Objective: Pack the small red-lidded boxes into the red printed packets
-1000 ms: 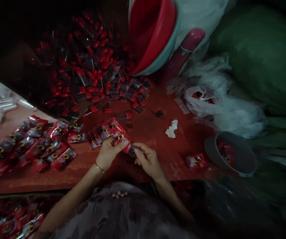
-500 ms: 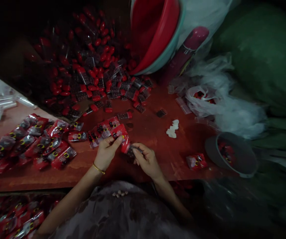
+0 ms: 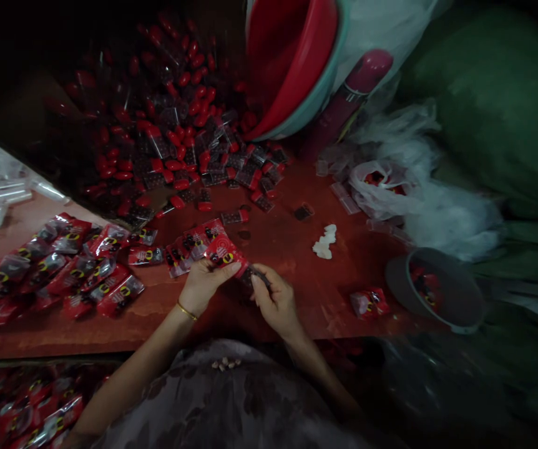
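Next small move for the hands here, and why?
Probably ease the small dark-dotted clear plastic container into the red printed plastic packet with the right hand: it grips the container's near end, while the left hand pinches the packet, where the two meet. Whether the container is already partly inside is too dark to tell.

At about six o'clock in the view spreads a dim greyish-mauve garment (image 3: 231,405) with darker, soft-edged blotches like flowers or leaves, and near its upper edge, between six and seven o'clock, sits a cluster of small pale, bead-like bits (image 3: 226,363), whether sewn on or loose cannot be told. A slim gold-coloured bracelet (image 3: 187,310) circles the wrist of the left hand (image 3: 201,287), between seven and eight o'clock. Both forearms (image 3: 133,374) are bare, as is the right hand (image 3: 276,305).
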{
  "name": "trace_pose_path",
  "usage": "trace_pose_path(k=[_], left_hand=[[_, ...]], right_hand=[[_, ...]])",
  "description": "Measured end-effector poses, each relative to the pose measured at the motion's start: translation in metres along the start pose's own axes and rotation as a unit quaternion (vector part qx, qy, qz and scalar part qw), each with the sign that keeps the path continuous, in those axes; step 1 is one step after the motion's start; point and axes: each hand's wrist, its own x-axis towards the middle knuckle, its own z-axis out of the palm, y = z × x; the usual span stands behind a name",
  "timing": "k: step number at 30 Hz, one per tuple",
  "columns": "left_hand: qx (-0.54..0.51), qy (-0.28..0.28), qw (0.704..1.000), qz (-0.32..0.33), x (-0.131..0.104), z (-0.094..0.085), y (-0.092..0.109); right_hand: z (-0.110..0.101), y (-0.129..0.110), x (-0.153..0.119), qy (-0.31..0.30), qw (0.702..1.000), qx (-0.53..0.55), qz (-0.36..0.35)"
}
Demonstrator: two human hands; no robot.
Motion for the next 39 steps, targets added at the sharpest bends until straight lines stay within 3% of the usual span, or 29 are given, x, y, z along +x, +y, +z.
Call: trace_pose_path(k=[5,10,14,17,21,27,33,39], left_hand=[[-0.002,0.028,0.999,0.021,0.002,0.002,-0.01],[-0.067,-0.009,0.998,0.017,0.001,0.005,-0.01],[-0.022,-0.041,0.999,-0.002,0.002,0.005,-0.005],[-0.002,-0.059,0.998,-0.005,0.006,0.004,-0.002],[-0.021,-0.043,0.998,0.04,0.006,0.008,-0.004],[-0.016,-0.102,0.995,0.014,-0.001,0.017,-0.014],[-0.038,-0.008,0.996,0.075,0.004,0.014,-0.01],[-0.027,-0.042,0.998,0.028,0.0,0.015,-0.025]], right_hand=[[0.013,0.003,0.002,0.017,0.995,0.082,0.046],[0.013,0.002,0.003,-0.015,0.991,0.115,0.066],[0.009,0.001,0.005,-0.038,0.989,0.124,0.077],[0.005,-0.001,0.006,-0.018,0.996,0.066,0.058],[0.002,-0.006,0.008,-0.012,0.998,0.04,0.036],[0.012,-0.01,0.012,0.031,0.985,0.139,0.094],[0.01,-0.009,0.017,-0.004,0.989,0.125,0.081],[0.013,-0.01,0.022,0.041,0.989,0.119,0.077]])
